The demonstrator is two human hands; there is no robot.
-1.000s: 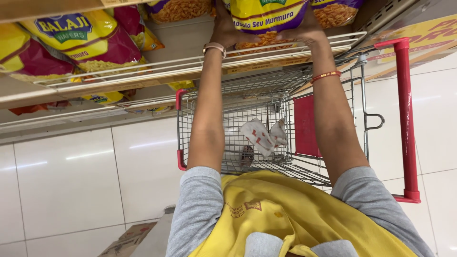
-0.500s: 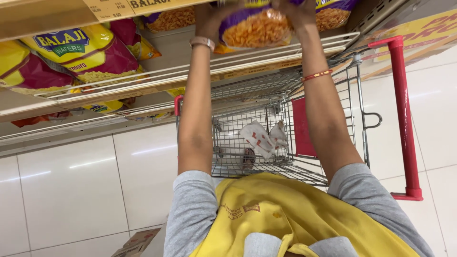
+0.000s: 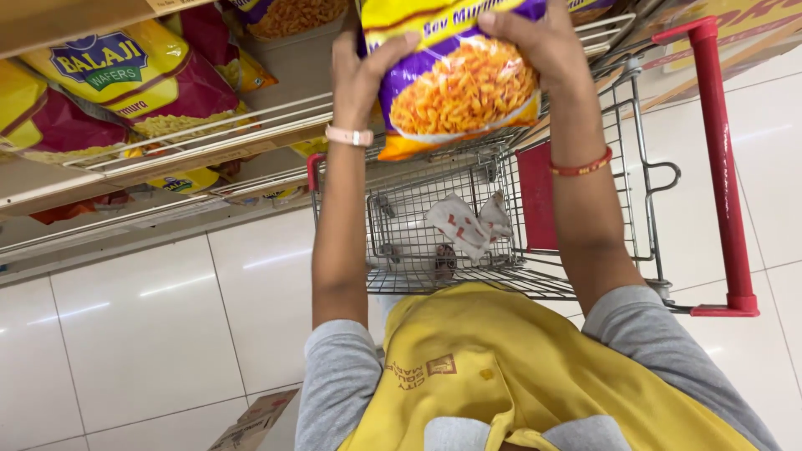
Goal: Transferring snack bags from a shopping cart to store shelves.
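Note:
I hold a large purple and yellow snack bag (image 3: 455, 83) with both hands, out in front of me above a wire shopping cart (image 3: 510, 225). My left hand (image 3: 361, 71) grips its left edge; a pale band sits on that wrist. My right hand (image 3: 530, 38) clamps the bag's upper right side, and a red thread circles that wrist. The bag shows a picture of orange fried strands. Its top is cut off by the frame edge.
Wire shelves (image 3: 209, 138) at the left carry yellow and maroon snack bags (image 3: 138, 79). The cart has a red handle (image 3: 723, 167) and holds crumpled white paper (image 3: 468, 225). A cardboard box (image 3: 251, 422) lies on the white tiled floor (image 3: 142, 334).
Both hands have pulled the snack bag off the shelf toward me, so it now hangs larger and lower over the cart.

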